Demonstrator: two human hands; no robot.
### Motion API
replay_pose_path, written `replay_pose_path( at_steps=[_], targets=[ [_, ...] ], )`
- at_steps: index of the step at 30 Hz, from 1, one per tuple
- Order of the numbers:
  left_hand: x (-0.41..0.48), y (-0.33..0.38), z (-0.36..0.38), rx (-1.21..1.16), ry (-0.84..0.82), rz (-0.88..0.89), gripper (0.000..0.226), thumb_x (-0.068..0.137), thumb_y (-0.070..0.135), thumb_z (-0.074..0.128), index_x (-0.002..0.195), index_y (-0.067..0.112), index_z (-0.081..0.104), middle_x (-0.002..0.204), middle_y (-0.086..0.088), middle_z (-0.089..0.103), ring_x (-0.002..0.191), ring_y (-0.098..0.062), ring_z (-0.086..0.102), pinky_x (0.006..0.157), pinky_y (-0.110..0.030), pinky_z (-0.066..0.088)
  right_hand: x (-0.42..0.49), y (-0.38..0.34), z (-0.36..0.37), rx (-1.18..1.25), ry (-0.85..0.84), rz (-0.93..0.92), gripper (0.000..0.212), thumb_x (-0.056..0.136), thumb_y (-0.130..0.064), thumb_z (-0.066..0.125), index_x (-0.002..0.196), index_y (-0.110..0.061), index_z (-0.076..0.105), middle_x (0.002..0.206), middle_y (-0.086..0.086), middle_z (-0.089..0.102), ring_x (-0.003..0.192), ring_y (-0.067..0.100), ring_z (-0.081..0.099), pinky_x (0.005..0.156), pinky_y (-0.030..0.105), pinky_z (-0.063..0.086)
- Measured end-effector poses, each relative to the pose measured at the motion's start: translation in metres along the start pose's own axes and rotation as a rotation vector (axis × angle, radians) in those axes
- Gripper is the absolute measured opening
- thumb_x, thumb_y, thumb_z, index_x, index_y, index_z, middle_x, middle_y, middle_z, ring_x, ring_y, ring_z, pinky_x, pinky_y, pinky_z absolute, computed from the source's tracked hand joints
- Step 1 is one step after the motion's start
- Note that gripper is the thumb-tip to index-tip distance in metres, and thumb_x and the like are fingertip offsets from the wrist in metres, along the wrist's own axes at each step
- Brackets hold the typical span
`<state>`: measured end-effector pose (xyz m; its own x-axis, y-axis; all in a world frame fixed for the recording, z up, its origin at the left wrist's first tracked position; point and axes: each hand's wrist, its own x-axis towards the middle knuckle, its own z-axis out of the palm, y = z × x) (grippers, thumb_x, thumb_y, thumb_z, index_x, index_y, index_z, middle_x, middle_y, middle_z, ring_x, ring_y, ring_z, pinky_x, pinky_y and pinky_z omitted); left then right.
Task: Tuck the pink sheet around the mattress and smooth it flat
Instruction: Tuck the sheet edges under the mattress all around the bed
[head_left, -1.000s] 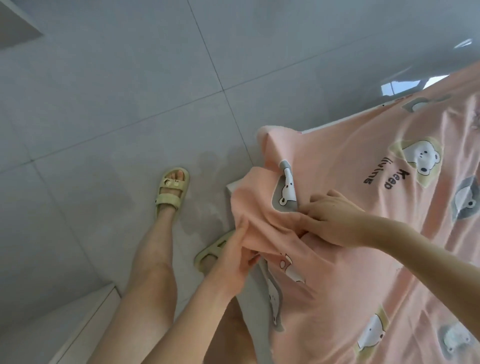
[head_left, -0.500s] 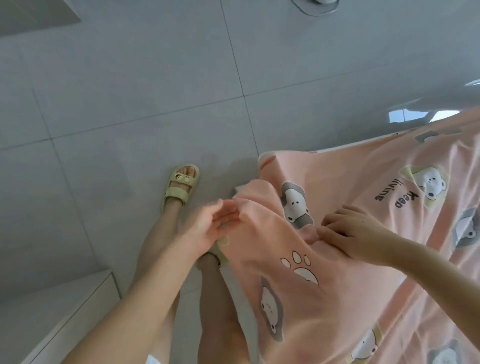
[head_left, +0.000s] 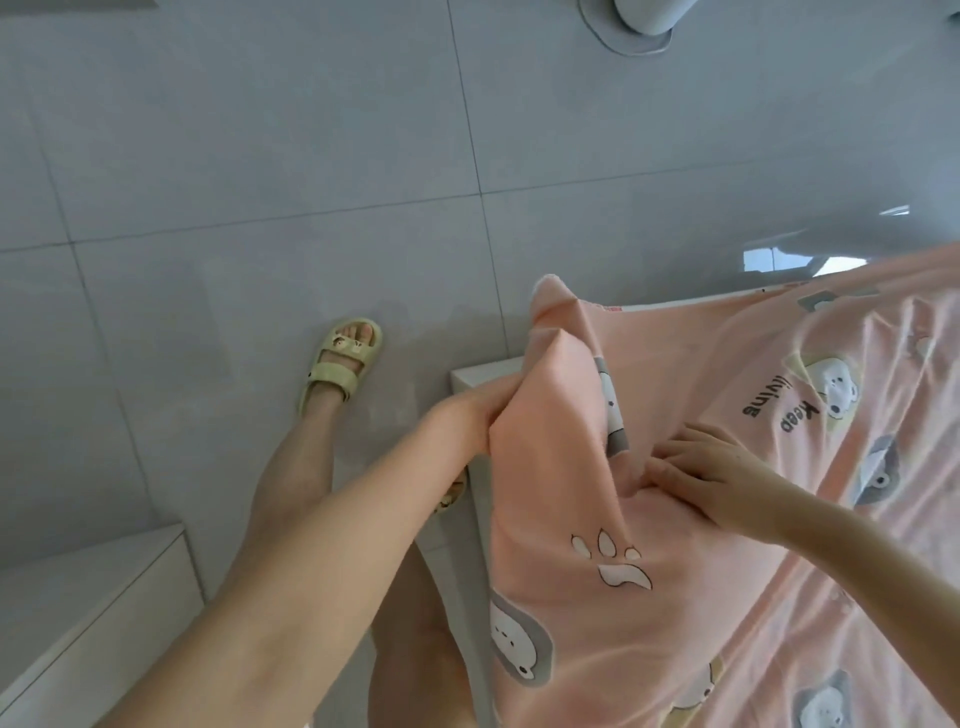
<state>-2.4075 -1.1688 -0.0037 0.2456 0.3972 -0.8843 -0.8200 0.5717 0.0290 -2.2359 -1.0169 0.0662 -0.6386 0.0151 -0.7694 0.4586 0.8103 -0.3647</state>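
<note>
The pink sheet (head_left: 691, 519), printed with bears and paw marks, covers the bed on the right and bunches up at the near-left corner. A bare white strip of the mattress (head_left: 480, 376) shows at that corner. My left hand (head_left: 470, 415) reaches in under the loose corner flap; its fingers are hidden by the cloth. My right hand (head_left: 696, 467) presses down on a fold of the sheet on top of the bed, fingers bent into the fabric.
Grey floor tiles (head_left: 260, 182) fill the left and top. My legs stand beside the bed, one foot in a yellow sandal (head_left: 343, 364). A white low ledge (head_left: 93, 613) sits bottom left. A round grey base (head_left: 634, 31) stands at the top.
My left hand has moved from open air beside the corner to under the sheet's corner flap, which now stands higher. My right hand stays pressed on the fold. The view tilted further up.
</note>
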Motion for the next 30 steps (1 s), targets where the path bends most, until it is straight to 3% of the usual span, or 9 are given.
replay_pose_path(
  at_steps=[2,4,7,9,13,16,19,23,30],
  targets=[
    [-0.009,0.004,-0.008,0.047,-0.018,0.081,0.039,0.098,0.017,0.041,0.068,0.009,0.065,0.052,0.002,0.060,0.050,-0.007,0.057,0.049,-0.015,0.044,0.001,0.000,0.001,-0.018,0.010,0.001,0.094,0.073,-0.082,-0.009,0.082,-0.028,0.068,0.079,-0.013,0.059,0.086,0.002,0.047,0.094,0.012,0.017],
    [-0.017,0.010,-0.037,0.043,0.217,0.147,0.047,0.092,0.011,0.048,0.045,0.014,0.052,0.039,0.002,0.050,0.031,-0.009,0.044,0.035,-0.015,0.029,0.001,-0.001,0.000,-0.018,0.019,0.005,0.080,0.079,-0.074,0.003,0.083,-0.027,0.067,0.081,-0.010,0.060,0.088,0.002,0.049,0.097,0.008,0.015],
    [-0.016,0.010,-0.101,0.160,0.886,0.344,0.020,0.085,0.016,0.062,0.067,0.009,0.058,0.072,-0.010,0.059,0.062,-0.019,0.054,0.054,-0.027,0.034,0.005,-0.004,-0.004,0.118,0.053,0.048,0.061,0.083,-0.061,0.014,0.081,-0.027,0.064,0.084,-0.006,0.062,0.089,0.000,0.048,0.101,0.017,0.021],
    [-0.013,0.003,-0.122,0.307,1.029,0.377,0.016,0.087,0.022,0.058,0.083,0.007,0.061,0.090,-0.018,0.064,0.086,-0.028,0.061,0.070,-0.033,0.043,0.010,-0.009,-0.006,0.112,0.047,0.079,0.061,0.082,-0.058,0.013,0.093,-0.029,0.066,0.094,-0.010,0.065,0.092,-0.002,0.047,0.103,0.022,0.022],
    [0.006,-0.013,-0.116,0.324,0.950,0.207,0.047,0.074,0.037,0.054,0.112,0.010,0.056,0.108,-0.012,0.065,0.096,-0.032,0.063,0.084,-0.040,0.054,0.023,-0.017,0.003,-0.235,0.010,0.009,0.051,0.092,-0.050,0.015,0.103,-0.034,0.062,0.100,-0.018,0.064,0.098,-0.001,0.051,0.091,0.027,0.023],
    [-0.010,-0.036,-0.077,0.420,0.844,0.233,0.029,0.081,0.030,0.050,0.087,0.004,0.063,0.081,-0.014,0.069,0.070,-0.030,0.064,0.061,-0.030,0.050,0.030,-0.020,0.003,-0.267,0.035,0.039,0.049,0.094,-0.044,0.014,0.099,-0.031,0.061,0.074,-0.020,0.053,0.083,0.004,0.046,0.081,0.028,0.020],
    [-0.037,-0.069,-0.022,0.295,0.427,0.217,0.033,0.094,0.029,0.047,0.070,0.008,0.058,0.060,-0.008,0.060,0.048,-0.019,0.058,0.052,-0.026,0.050,0.035,-0.022,0.002,-0.268,0.017,0.056,0.060,0.089,-0.052,0.006,0.095,-0.031,0.061,0.067,-0.017,0.045,0.079,0.003,0.040,0.076,0.028,0.018],
    [-0.026,-0.093,0.018,0.212,0.071,0.308,0.041,0.096,0.047,0.040,0.093,0.015,0.065,0.086,-0.004,0.068,0.083,-0.019,0.064,0.080,-0.029,0.053,0.039,-0.021,0.001,-0.166,-0.003,0.099,0.060,0.087,-0.053,0.004,0.087,-0.033,0.060,0.068,-0.013,0.049,0.073,0.003,0.041,0.077,0.029,0.020],
    [-0.002,-0.073,0.053,0.110,0.001,0.261,0.040,0.094,0.058,0.034,0.089,0.037,0.067,0.088,0.013,0.066,0.084,-0.004,0.059,0.073,-0.018,0.044,0.046,-0.018,-0.004,-0.144,-0.009,0.084,0.041,0.100,-0.035,0.025,0.063,-0.032,0.043,0.064,-0.011,0.050,0.070,0.005,0.046,0.091,0.033,0.028]
  ],
)
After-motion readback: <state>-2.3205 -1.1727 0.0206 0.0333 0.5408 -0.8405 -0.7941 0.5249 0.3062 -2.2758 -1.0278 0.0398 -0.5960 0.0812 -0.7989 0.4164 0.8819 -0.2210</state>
